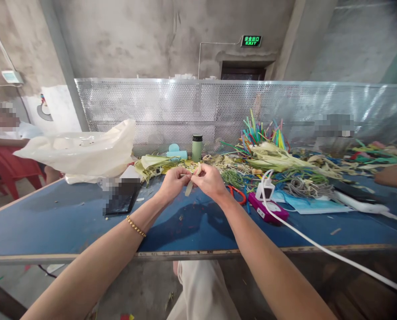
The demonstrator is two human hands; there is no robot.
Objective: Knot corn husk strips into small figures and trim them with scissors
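Both my hands meet above the blue table [68, 222], pinched together on one pale flat strip [189, 188] that hangs down between them. My left hand [172, 183], with a gold bead bracelet [135, 226] on its wrist, has its fingers closed on the strip's upper part. My right hand [210, 181] is closed on the same strip from the right. Just beyond the hands lies a heap of pale husk-like leaves and green stems [278, 160].
A dark phone [122, 200], a white plastic bag [85, 151], a green bottle [196, 148], orange-handled scissors [237, 194], a magenta power bank [268, 210] with a white charger and cable [318, 246], coloured strips [261, 131], a perforated metal screen [218, 106]. Another person sits far left; another hand [393, 176] rests at the right edge.
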